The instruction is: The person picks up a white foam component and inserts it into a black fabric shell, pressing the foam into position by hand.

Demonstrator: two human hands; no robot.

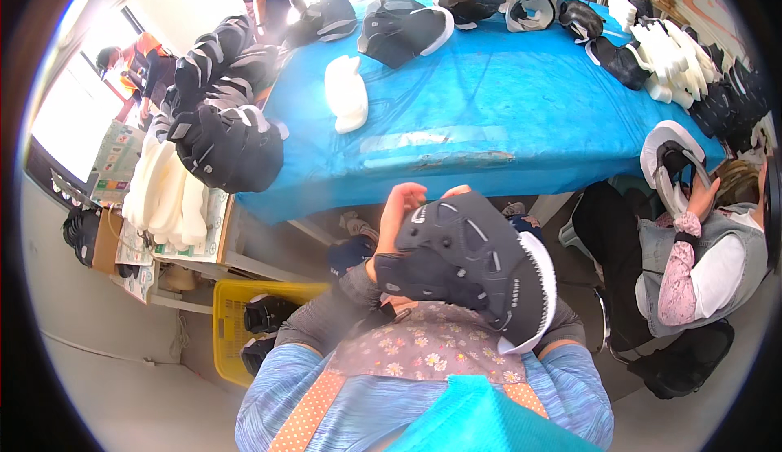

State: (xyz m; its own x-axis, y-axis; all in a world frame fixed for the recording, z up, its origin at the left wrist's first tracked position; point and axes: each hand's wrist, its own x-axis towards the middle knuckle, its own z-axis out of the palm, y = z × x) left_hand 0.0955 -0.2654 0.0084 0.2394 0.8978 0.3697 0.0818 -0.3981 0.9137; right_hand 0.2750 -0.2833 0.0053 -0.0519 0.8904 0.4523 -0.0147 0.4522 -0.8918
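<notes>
A black padded boot upper (pixel 468 256) with a jagged white edge is tilted above my lap, over a floral apron. My left hand (pixel 397 214) is against its left side, fingers curled at its upper corner; part of the hand is behind the boot upper. Of my right hand (pixel 459 191) only a fingertip shows over the top edge; the boot upper covers the rest and most of that forearm.
Ahead stands a blue-covered table (pixel 481 94) with black boot uppers along its far side and white foam foot forms (pixel 346 94). More forms and boot uppers are piled at left, above a yellow crate (pixel 224 330). A seated co-worker (pixel 692 248) at right handles a grey-black boot upper.
</notes>
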